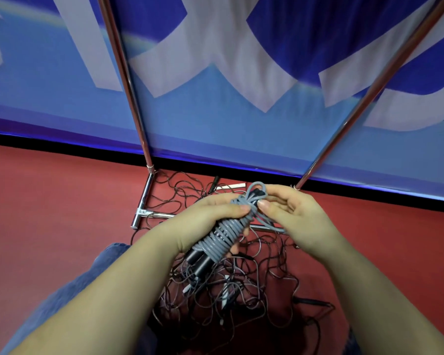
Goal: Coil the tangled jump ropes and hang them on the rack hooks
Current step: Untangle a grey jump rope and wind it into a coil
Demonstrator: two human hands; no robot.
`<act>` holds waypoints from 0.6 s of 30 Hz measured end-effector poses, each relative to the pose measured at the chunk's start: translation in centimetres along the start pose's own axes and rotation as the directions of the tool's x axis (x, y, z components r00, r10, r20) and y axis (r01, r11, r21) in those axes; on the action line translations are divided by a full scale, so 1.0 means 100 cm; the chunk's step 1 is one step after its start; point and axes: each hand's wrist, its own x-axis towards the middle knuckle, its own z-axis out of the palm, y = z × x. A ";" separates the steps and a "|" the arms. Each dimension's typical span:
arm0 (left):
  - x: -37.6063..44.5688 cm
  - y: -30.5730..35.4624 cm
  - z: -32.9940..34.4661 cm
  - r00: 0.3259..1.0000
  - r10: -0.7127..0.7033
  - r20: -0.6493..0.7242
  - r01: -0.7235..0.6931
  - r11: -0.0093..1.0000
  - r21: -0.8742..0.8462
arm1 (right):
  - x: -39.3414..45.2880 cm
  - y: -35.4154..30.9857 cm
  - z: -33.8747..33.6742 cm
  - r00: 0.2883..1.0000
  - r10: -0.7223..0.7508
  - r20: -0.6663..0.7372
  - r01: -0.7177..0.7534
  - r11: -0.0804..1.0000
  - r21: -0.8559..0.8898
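Red floor's tangled ropes (231,285) half-hidden; both hands (208,219) (292,216) clamp grey coiled rope (226,234)

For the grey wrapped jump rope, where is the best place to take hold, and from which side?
Probably around the tightly wound middle of the grey jump rope, from the left as the left hand grips it; that leaves the loose loop at the top free for the right hand.

Grey jump rope (224,233): wound in tight turns round two black handles, bundle tilted, gripped in the left hand (205,221); its loose end loops at the right hand (292,213). Tangled dark ropes (215,290): heaped on the floor beneath both hands. Chrome rack (123,73): upright beyond them.
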 end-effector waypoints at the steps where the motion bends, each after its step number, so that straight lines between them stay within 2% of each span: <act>1: -0.001 0.000 -0.001 1.000 0.001 0.004 -0.001 1.000 0.008 | 0.000 -0.001 0.001 1.000 -0.010 -0.001 0.010 1.000 0.014; 4: -0.004 0.000 -0.001 1.000 -0.016 -0.021 0.018 0.996 0.088 | 0.000 -0.003 0.003 1.000 -0.026 0.013 0.026 1.000 0.018; 7: -0.006 0.000 0.001 0.999 -0.032 -0.034 0.037 0.989 0.147 | 0.000 -0.002 0.006 0.999 -0.037 -0.018 0.036 0.998 -0.050; 11: -0.007 -0.001 0.003 0.998 -0.004 -0.056 0.020 0.957 0.290 | -0.001 -0.004 0.007 0.996 -0.036 -0.076 0.029 0.995 -0.098; 15: -0.006 -0.001 0.003 0.997 0.028 -0.076 0.001 0.932 0.363 | -0.001 -0.005 0.006 0.994 -0.026 -0.103 0.012 0.990 -0.138; 18: -0.004 -0.003 0.002 0.992 0.092 -0.086 -0.036 0.858 0.513 | -0.001 0.000 0.006 0.989 -0.042 -0.140 0.002 0.963 -0.269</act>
